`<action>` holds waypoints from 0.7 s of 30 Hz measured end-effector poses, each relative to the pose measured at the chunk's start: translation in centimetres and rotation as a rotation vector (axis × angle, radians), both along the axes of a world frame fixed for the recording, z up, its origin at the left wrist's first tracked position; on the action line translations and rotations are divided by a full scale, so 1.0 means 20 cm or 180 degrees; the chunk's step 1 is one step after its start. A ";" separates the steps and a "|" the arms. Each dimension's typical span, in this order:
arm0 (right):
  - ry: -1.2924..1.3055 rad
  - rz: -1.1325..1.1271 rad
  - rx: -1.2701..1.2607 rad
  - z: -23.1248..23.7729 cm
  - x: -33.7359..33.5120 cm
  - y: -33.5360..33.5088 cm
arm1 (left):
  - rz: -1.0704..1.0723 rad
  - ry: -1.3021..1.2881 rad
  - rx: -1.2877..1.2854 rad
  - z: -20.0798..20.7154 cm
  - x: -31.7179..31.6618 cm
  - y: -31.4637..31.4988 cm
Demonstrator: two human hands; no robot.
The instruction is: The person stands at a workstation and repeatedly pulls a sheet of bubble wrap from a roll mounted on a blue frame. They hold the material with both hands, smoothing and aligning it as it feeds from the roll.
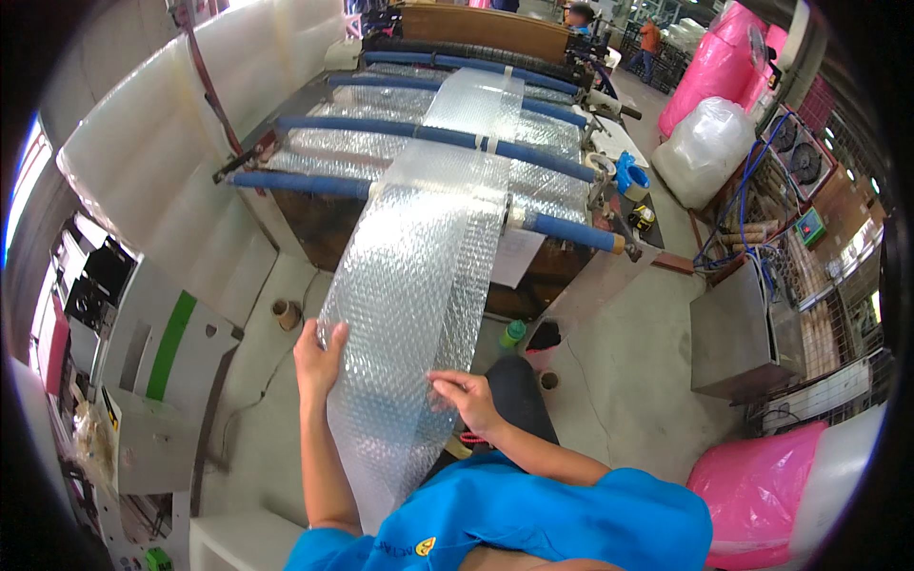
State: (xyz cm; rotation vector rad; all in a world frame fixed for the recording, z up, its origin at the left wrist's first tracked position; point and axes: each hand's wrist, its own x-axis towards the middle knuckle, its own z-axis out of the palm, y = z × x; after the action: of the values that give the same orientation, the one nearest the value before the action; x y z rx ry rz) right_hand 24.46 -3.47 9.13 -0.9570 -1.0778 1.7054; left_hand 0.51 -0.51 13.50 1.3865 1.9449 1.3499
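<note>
Left hand (320, 364): grip clasps the left edge of the sheet, thumb uppermost. Clear bubble-wrap sheet (395, 285): runs between both grips, from blue rollers (571, 231) toward the lap. Right hand (464, 398): fingertips meet over the sheet's right part; whether they pinch film, cannot tell.

Took in a grey floor (628, 381), finely cracked right of center. Showed a grey wall (124, 62) and a bright strip of window (27, 181) at left, a grey metal cabinet (743, 333) at right, wire mesh (862, 324) beside it and small lights (874, 186) above.
</note>
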 end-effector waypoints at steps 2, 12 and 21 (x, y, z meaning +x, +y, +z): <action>0.0083 -0.0078 -0.0384 0.05 -0.03 0.01 | -0.0001 -0.0171 -0.0110 0.01 0.04 0.01; -0.0508 -0.0324 -0.0193 -0.03 -0.07 0.03 | -0.0254 -0.0514 -0.0528 -0.17 0.04 0.02; -0.1661 -0.0509 0.0165 -0.44 -0.04 0.23 | -0.0067 -0.0121 -0.1482 -0.68 0.01 0.23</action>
State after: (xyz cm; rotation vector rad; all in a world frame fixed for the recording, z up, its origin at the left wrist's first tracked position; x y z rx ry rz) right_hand 23.69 1.21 0.36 -1.4604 -1.3255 1.3201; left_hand 0.79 4.00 -0.01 1.1392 2.0409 0.8290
